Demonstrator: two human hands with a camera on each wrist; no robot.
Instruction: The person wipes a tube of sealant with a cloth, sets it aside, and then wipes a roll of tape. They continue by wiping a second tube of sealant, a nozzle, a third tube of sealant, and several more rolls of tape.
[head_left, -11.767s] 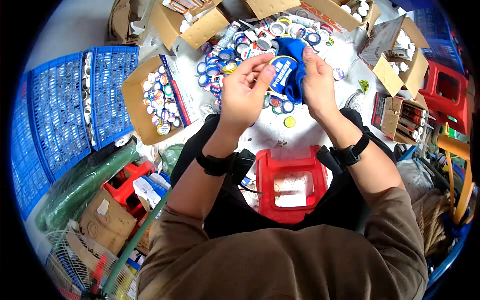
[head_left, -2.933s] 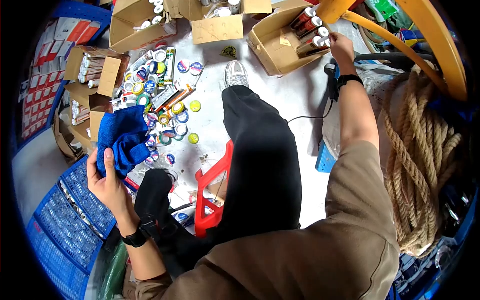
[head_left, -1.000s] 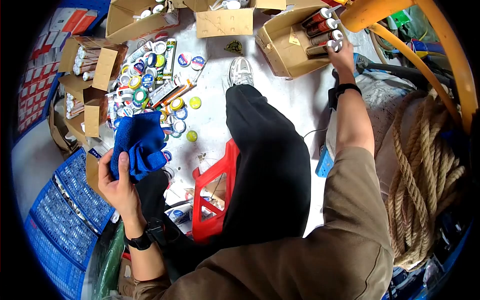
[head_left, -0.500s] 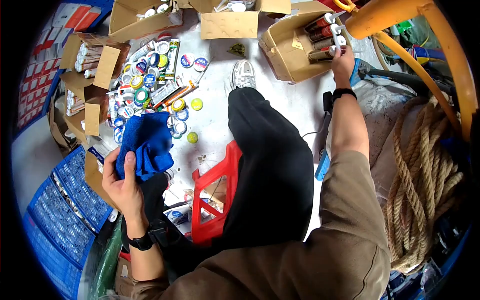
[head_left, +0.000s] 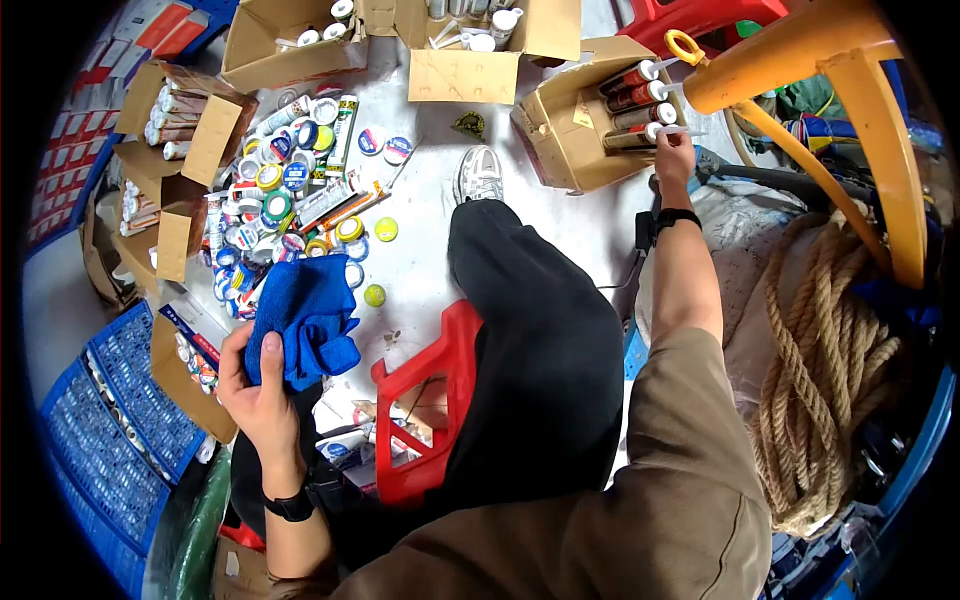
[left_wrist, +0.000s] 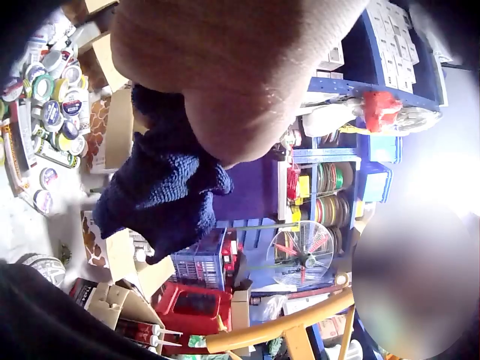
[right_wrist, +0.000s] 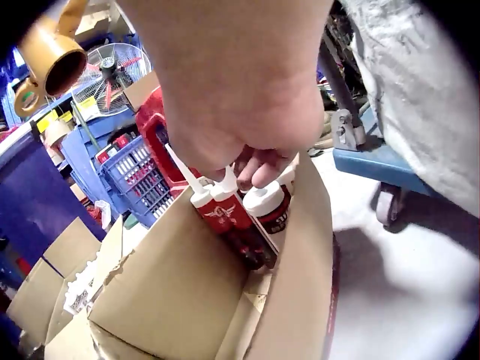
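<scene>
The sealant cartridge [head_left: 630, 139] nearest the person lies at the end of a row of four in an open cardboard box [head_left: 553, 125], its white nozzle end held in the curled fingers of the right hand [head_left: 677, 163]. The other three cartridges [head_left: 637, 96] lie beside it, dark red and brown with white caps, at the side of the box nearest the orange metal frame [head_left: 790, 50]. In the right wrist view, the fingertips are bent beside the white caps, partly hidden by the palm.

Well apart from the box, the left hand [head_left: 262, 408] grips a bunched blue cloth [head_left: 300, 322], the thumb over its front and the fingers behind. Beyond the cloth, a pile of tape rolls [head_left: 295, 176] spreads over the white floor [head_left: 420, 245], with tubes among them and two small yellow-green discs [head_left: 386, 229] near its edge. A grey shoe [head_left: 479, 174] stands between pile and box. A red plastic stool [head_left: 457, 350] is beside the black-trousered leg [head_left: 540, 340]; coiled rope [head_left: 820, 400] hangs on the right, and blue plastic crates [head_left: 150, 375] are on the left.
</scene>
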